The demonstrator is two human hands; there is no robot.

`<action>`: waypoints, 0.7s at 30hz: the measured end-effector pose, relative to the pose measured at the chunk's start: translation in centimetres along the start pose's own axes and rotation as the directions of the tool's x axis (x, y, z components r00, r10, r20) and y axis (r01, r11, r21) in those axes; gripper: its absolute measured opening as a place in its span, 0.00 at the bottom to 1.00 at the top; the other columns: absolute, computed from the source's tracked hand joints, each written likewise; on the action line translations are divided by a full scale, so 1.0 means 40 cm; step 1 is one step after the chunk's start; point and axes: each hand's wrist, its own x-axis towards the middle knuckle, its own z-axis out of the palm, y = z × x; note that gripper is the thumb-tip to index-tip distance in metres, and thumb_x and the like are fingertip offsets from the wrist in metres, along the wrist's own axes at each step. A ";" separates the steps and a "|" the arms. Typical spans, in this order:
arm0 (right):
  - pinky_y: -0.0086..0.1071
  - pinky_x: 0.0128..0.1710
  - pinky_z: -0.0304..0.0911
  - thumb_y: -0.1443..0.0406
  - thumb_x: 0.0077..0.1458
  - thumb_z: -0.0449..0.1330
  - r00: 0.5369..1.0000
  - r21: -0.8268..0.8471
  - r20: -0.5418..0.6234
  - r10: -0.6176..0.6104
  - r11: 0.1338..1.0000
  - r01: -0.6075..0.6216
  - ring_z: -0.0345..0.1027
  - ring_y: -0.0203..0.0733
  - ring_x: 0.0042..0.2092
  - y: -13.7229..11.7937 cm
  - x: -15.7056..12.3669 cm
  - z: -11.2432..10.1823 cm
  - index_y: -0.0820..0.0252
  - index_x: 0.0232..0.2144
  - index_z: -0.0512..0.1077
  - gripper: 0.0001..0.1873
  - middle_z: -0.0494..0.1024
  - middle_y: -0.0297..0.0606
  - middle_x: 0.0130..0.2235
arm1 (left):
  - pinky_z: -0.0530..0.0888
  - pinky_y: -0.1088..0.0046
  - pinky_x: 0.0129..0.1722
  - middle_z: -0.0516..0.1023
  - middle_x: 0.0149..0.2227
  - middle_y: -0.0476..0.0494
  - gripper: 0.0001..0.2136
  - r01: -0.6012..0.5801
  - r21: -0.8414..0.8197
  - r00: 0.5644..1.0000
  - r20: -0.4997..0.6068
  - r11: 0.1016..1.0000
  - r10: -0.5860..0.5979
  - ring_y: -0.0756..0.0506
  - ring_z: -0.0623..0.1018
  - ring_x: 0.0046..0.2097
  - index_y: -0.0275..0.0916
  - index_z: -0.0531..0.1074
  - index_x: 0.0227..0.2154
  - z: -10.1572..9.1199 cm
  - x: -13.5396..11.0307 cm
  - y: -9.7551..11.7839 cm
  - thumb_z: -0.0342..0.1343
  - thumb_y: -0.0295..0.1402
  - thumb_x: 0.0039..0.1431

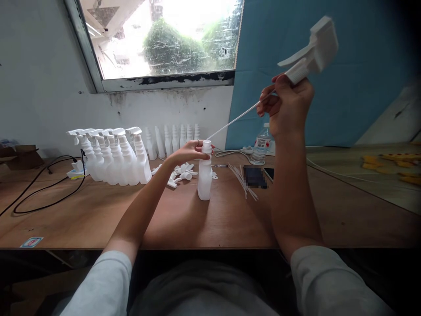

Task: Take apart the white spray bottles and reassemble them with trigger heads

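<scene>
A white plastic bottle (pixel 205 177) stands upright on the table with its neck uncapped. My left hand (pixel 190 151) is wrapped round the bottle's neck. Raised high on the right, my right hand (pixel 287 98) grips a white trigger sprayer (pixel 324 44) by its collar. From the sprayer a long thin dip tube (pixel 237 118) slants down to the left, its tip close to the bottle's mouth; whether the tip is inside I cannot tell. Loose white sprayer parts (pixel 184 172) lie in a heap behind my left forearm.
Several bottles with sprayers fitted (pixel 112 158) stand at left, and bare bottles (pixel 174 138) line the wall. Right of centre lie loose tubes (pixel 241 177), a dark pixelated item (pixel 255 176), a phone (pixel 269 173) and a water bottle (pixel 261 147). Black cables (pixel 49 193) run across the left.
</scene>
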 end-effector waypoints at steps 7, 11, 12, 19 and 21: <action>0.32 0.18 0.53 0.53 0.54 0.63 0.999 -0.003 0.019 -0.033 0.999 0.033 0.57 0.34 0.18 -0.012 0.004 -0.021 0.55 0.30 0.65 0.15 0.67 0.34 0.24 | 0.75 0.62 0.48 0.76 0.51 0.35 0.23 -0.027 -0.001 0.993 0.118 1.000 0.027 0.39 0.75 0.53 0.37 0.72 0.50 -0.010 -0.008 0.002 0.59 0.30 0.48; 0.32 0.17 0.52 0.52 0.54 0.63 0.999 -0.005 0.051 0.009 1.000 -0.009 0.58 0.34 0.18 -0.007 -0.003 -0.002 0.55 0.31 0.65 0.16 0.67 0.33 0.24 | 0.74 0.64 0.50 0.73 0.55 0.35 0.23 -0.047 -0.061 0.978 0.198 0.997 0.059 0.40 0.72 0.57 0.38 0.71 0.51 -0.006 -0.005 0.000 0.58 0.27 0.49; 0.31 0.17 0.52 0.52 0.54 0.63 0.998 -0.011 0.062 0.032 0.999 -0.031 0.58 0.33 0.18 -0.003 -0.006 0.007 0.56 0.31 0.64 0.16 0.67 0.33 0.24 | 0.73 0.63 0.51 0.73 0.55 0.36 0.22 -0.057 -0.074 0.974 0.215 0.996 0.072 0.40 0.72 0.58 0.39 0.71 0.51 -0.004 -0.004 0.000 0.58 0.27 0.50; 0.31 0.18 0.58 0.59 0.53 0.64 0.931 -0.057 0.248 0.268 0.963 -0.262 0.63 0.35 0.19 0.048 -0.043 0.094 0.58 0.35 0.63 0.15 0.72 0.32 0.24 | 0.74 0.66 0.46 0.76 0.49 0.37 0.24 0.015 0.027 0.981 0.192 1.000 -0.020 0.41 0.76 0.50 0.42 0.69 0.56 0.000 0.002 -0.014 0.61 0.36 0.54; 0.31 0.22 0.61 0.65 0.51 0.64 0.881 -0.068 0.329 0.341 0.939 -0.338 0.66 0.35 0.23 0.064 -0.060 0.118 0.59 0.34 0.65 0.11 0.73 0.32 0.24 | 0.74 0.66 0.46 0.77 0.48 0.37 0.25 0.033 0.022 0.981 0.189 0.999 -0.036 0.42 0.77 0.48 0.41 0.68 0.56 -0.011 -0.001 -0.017 0.61 0.36 0.54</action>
